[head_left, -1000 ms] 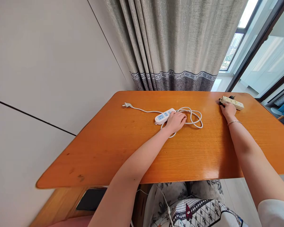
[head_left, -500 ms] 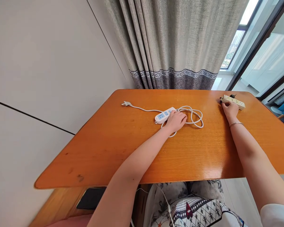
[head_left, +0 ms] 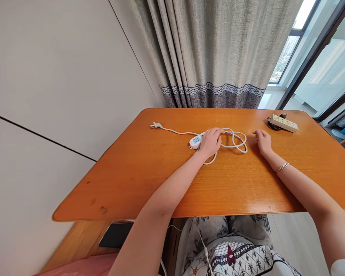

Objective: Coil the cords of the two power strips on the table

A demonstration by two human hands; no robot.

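desk (head_left: 132,184): wood, under both strips
white power strip (head_left: 195,142): mid desk, partly covered
cream power strip (head_left: 284,123): far right
left hand (head_left: 210,142): draped over white power strip, grip unclear
right hand (head_left: 263,142): near looped cord (head_left: 232,147), curled, can't tell if fingertips meet

The table (head_left: 126,180) before me is orange-brown, its grain streaked darker. The power strip (head_left: 194,143) near its middle is white with light-blue sockets; the far curtain (head_left: 218,50) is grey-beige, banded with dark-and-white zigzags.
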